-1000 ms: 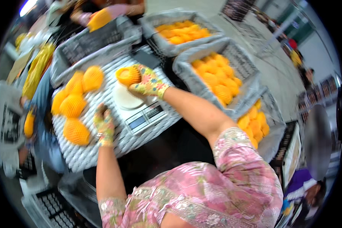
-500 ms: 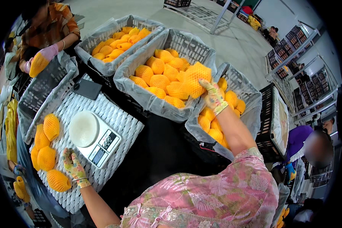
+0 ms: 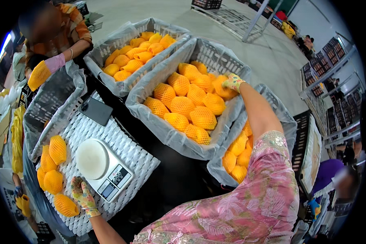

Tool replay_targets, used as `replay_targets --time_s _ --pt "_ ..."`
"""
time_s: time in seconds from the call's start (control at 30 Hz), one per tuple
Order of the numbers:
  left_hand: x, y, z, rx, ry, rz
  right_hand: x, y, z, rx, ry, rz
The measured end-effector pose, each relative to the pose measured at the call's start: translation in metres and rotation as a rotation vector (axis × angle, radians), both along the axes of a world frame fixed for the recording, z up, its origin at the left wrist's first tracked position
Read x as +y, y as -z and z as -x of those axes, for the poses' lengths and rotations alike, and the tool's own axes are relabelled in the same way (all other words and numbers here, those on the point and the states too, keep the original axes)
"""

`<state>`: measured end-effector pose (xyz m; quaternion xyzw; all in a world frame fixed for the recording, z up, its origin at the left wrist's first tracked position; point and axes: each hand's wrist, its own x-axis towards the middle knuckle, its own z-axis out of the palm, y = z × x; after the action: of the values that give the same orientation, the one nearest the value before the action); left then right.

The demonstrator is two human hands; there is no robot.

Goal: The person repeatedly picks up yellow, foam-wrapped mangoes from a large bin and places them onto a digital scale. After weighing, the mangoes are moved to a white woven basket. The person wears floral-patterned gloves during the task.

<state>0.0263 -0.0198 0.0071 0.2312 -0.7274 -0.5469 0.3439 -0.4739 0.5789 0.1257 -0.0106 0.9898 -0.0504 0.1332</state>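
My right hand (image 3: 233,82), in a flowered glove, reaches far forward and grips a yellow mango in foam netting (image 3: 225,92) at the far right end of the middle grey crate (image 3: 158,124), which holds several netted mangoes. Resting flat on the white foam mat (image 3: 132,156) is my left hand (image 3: 83,195), gloved too, fingers apart and holding nothing. It lies right beside the near corner of a white kitchen scale (image 3: 101,166) with a bare round pan. Several netted mangoes (image 3: 53,181) lie on the mat to its left.
A black phone (image 3: 94,110) lies on the mat behind the scale. More lined crates of mangoes stand at the back (image 3: 105,59) and right (image 3: 290,126); a grey crate (image 3: 55,99) stands at the left. A co-worker's hand (image 3: 55,64) holds a netted mango there.
My right hand carried a netted mango from the scale over to the middle crate and has lowered it onto the pile. My left hand stayed on the mat by the scale.
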Motion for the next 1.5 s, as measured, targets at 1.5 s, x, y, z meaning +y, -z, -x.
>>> replay_targets --time_s 1.5 --pt "0.026 -0.008 0.006 -0.127 -0.221 0.004 0.002 0.069 0.061 -0.082 -0.131 -0.244"
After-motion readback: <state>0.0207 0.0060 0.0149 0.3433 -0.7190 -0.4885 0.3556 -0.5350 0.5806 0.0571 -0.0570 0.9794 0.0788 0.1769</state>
